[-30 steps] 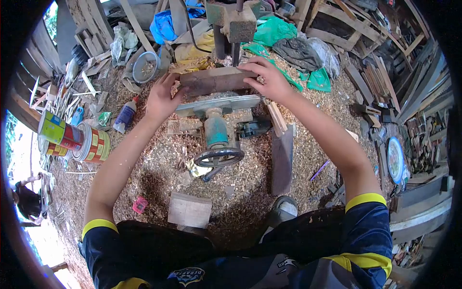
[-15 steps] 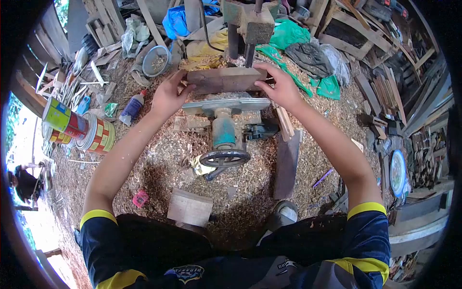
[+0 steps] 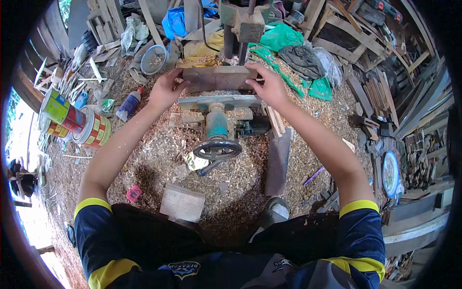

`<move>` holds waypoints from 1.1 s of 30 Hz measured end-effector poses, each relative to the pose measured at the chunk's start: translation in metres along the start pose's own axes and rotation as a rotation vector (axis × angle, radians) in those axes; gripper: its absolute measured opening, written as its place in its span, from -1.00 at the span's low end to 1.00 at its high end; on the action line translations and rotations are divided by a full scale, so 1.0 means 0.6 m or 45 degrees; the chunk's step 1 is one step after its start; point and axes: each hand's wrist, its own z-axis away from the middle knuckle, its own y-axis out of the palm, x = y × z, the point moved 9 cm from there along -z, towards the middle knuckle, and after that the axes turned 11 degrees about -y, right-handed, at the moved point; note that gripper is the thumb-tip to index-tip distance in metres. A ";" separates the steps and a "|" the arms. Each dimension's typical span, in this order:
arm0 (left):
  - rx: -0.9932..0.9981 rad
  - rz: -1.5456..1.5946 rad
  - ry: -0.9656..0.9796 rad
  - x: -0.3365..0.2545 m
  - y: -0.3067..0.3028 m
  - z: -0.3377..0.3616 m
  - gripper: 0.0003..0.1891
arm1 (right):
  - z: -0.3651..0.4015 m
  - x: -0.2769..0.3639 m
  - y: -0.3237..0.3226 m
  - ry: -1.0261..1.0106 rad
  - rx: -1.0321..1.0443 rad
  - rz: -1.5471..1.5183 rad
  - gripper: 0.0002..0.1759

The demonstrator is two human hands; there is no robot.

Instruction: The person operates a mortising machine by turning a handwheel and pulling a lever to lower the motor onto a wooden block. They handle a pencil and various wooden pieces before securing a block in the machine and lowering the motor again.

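A dark wooden board (image 3: 216,79) stands on its long edge across the machine, just behind the flat metal table edge (image 3: 192,103). My left hand (image 3: 165,90) grips its left end between thumb and fingers. At the opposite end, my right hand (image 3: 270,87) holds the board in the same way. Over the board rises the machine's dusty head (image 3: 250,30), with a dark vertical shaft beneath it. Below the table are a teal column (image 3: 217,125) and a black handwheel (image 3: 217,150). The board's underside and its contact with the machine are hidden.
Wood shavings cover the floor. A long dark plank (image 3: 277,166) lies right of the handwheel, and a pale wood block (image 3: 182,204) sits near my feet. Paint cans (image 3: 62,113), a bottle (image 3: 129,105) and a bucket (image 3: 155,60) stand left. Scrap wood (image 3: 380,98) lies right.
The whole view has shifted slightly, so the scene appears a little further left. Both hands keep their hold on the board, which shows no clear movement relative to the machine.
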 end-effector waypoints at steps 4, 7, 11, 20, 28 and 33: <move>-0.010 0.108 0.005 0.015 0.008 -0.004 -0.39 | -0.004 -0.004 0.003 0.007 0.083 -0.068 -0.42; 0.014 0.252 -0.064 0.015 0.000 0.010 -0.42 | -0.005 0.037 -0.018 -0.188 -0.010 0.107 -0.42; -0.148 0.240 -0.171 0.037 -0.021 0.058 -0.52 | 0.053 0.048 -0.053 -0.105 -0.126 0.110 -0.38; 0.188 0.023 0.175 -0.005 0.027 0.094 -0.71 | 0.090 0.025 0.028 -0.078 0.290 -0.030 -0.60; 0.277 -0.023 0.275 -0.016 0.018 0.103 -0.75 | 0.088 0.024 0.028 -0.091 0.266 0.020 -0.68; 0.201 -0.041 0.368 -0.022 0.017 0.105 -0.76 | 0.092 0.029 0.028 -0.030 0.284 0.101 -0.65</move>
